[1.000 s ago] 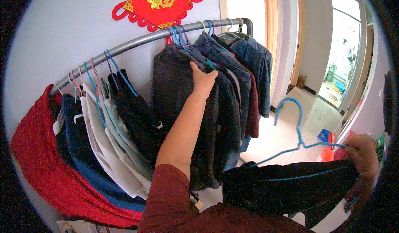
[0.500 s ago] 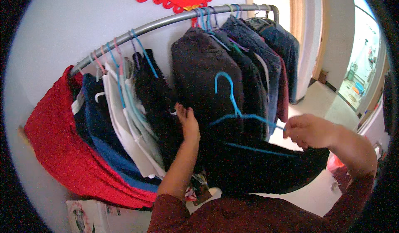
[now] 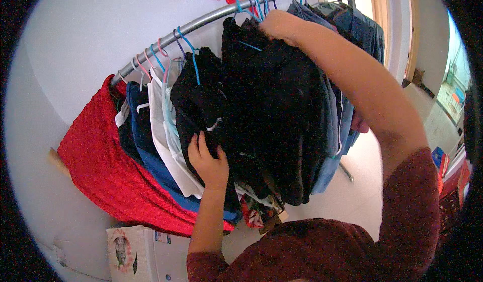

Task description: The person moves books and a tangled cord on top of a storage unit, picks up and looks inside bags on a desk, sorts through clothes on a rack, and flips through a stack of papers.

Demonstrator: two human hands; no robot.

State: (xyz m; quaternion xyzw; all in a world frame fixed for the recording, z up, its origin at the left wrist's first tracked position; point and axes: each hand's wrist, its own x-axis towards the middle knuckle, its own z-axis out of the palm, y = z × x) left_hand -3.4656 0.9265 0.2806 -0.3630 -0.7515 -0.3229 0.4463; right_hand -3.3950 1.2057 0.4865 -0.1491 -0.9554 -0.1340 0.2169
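Observation:
Up at the metal clothes rail, my right hand is closed on one end of a blue hanger. From that hanger drapes a black garment; the hanger's hook rises in front of the rail, and whether it is hooked over cannot be seen. My left hand lies lower down with fingers spread against other dark clothing, beside a small white strip on it. The fingers of my right hand are partly hidden behind its back.
To the left hang a red garment, a blue one and white ones. Denim clothes hang at the right. A white box stands below at the left, and a doorway opens far right.
My right hand has lifted the blue hanger with the black garment up and leftward to the rail. My left hand stays on the dark clothing, fingers more spread. The view has shifted.

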